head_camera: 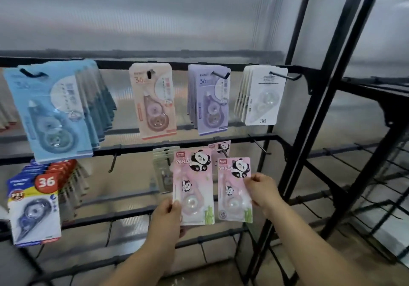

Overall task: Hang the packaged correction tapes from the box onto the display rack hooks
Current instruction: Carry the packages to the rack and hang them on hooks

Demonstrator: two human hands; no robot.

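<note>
Right hand: pinching right panda pack, upright.
Left hand: gripping left panda pack.
Hook: just above right pack; right hand nearer, I'd say.

at the back you have a translucent ribbed panel, grey and hazy. on your right a second black frame meets it at an angle, thin rods set in rows. tan tiled floor shows below. at the far left edge, pale packs with reddish ends, too blurred to identify.
</note>
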